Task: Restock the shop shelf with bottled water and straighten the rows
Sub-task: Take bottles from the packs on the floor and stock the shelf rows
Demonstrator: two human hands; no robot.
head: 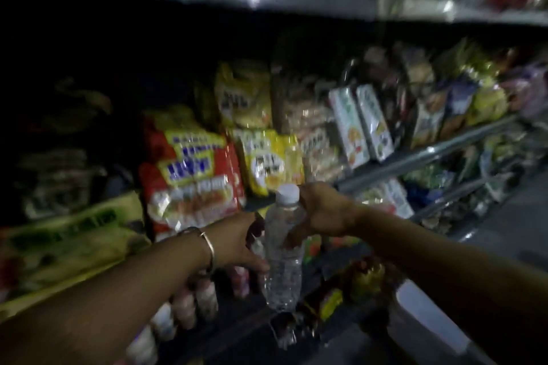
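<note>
A clear water bottle (283,249) with a white cap stands upright in the air in front of the shelves, low in the middle of the head view. My right hand (321,212) grips its upper part just under the cap. My left hand (240,241), with a metal bangle on the wrist, holds the bottle's left side, thumb across the front. The picture is dark and blurred, so finger detail is faint.
Red and yellow noodle packs (192,178) fill the shelf behind the bottle. Cartons (360,124) and snack bags run off to the right along a metal shelf rail (430,154). Small pale bottles (189,305) stand below my left arm. A white container (427,323) sits at lower right.
</note>
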